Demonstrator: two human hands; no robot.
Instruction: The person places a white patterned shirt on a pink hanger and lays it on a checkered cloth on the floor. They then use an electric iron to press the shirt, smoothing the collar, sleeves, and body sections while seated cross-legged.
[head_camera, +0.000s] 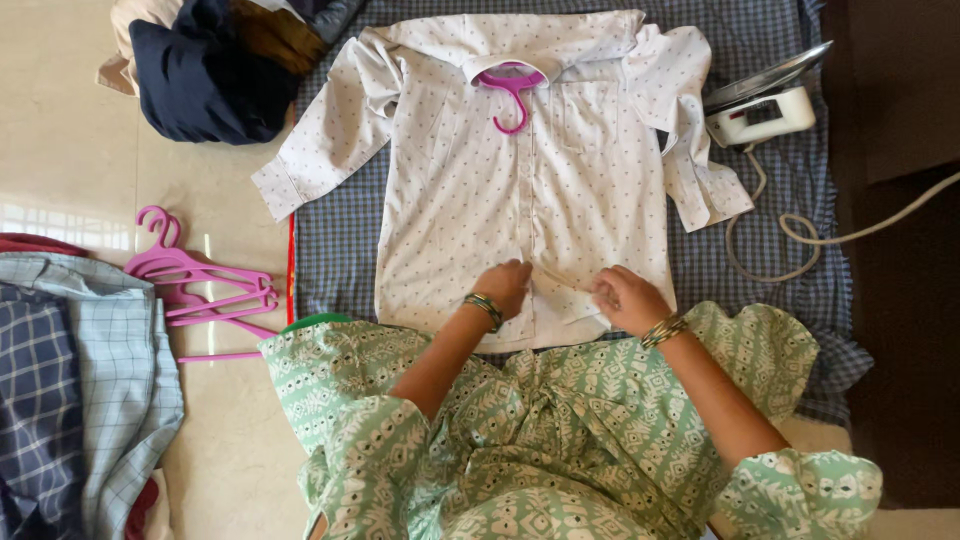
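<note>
The white dotted shirt (520, 180) lies flat on the blue checked cloth (330, 260) that is spread on the floor, directly in front of me. Its long axis runs away from my body: the collar points to the far side, and the hem is close to my knees. The front of the shirt faces up and the button line goes down the middle. A pink hanger (510, 90) is inside the collar, with its hook lying on the chest of the shirt. The two sleeves are spread out to the sides and bent down, one cuff going over the left edge of the cloth onto the tiles.

My left hand (505, 285) rests on the lower front of the shirt, beside the button line. The fingers are curled together and pinch the fabric there. My right hand (625, 297) is just beside it, on the other side of the line, also with bent fingers that hold a small fold of the fabric near the hem. Both wrists have bangles.

On the far right corner of the cloth a white iron (765, 105) stands tilted, and its cord (800, 235) makes a loop next to the right sleeve. On the tiles at my left there is a bunch of pink hangers (200, 285), and beside them a pile of checked clothes (70, 380). A dark blue heap of clothes (205, 70) lies at the far left, near the left sleeve.
</note>
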